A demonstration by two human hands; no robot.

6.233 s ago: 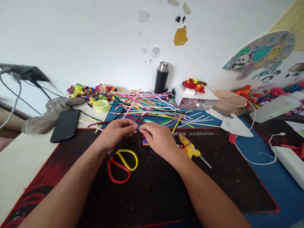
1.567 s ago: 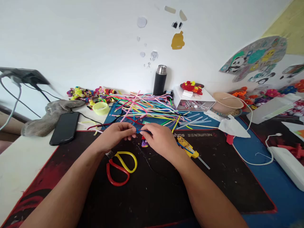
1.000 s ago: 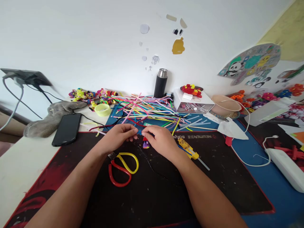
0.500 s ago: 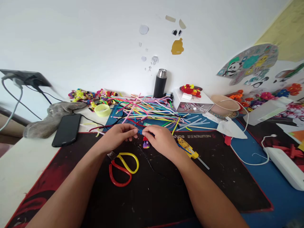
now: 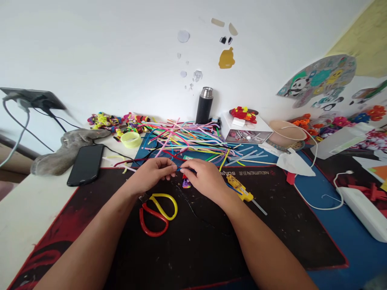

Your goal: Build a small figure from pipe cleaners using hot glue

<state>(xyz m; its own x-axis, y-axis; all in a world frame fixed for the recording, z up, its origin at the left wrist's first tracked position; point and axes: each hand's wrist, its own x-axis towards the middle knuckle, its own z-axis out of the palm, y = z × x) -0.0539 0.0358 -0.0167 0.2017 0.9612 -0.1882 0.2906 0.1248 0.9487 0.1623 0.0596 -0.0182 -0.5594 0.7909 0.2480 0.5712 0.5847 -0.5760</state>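
Observation:
Over the back middle of the black mat, both hands are closed in pinches close together. My left hand and my right hand grip a short piece of blue pipe cleaner, mostly covered by the fingers. Just under the right fingertips is a small red and purple piece; whether it hangs from the hand or lies on the mat I cannot make out. Scissors with one red and one yellow handle rest by my left wrist, blades partly hidden. To the right of my right hand lies a yellow glue gun.
A pile of colourful pipe cleaners spreads along the back, before a black thermos. A phone and yellow tape roll are left. A white box, beige bowl and white power strip stand right.
The fingertips have shifted slightly, and less of the blue pipe cleaner shows between them. Both hands stay in the same place; the view has moved only slightly.

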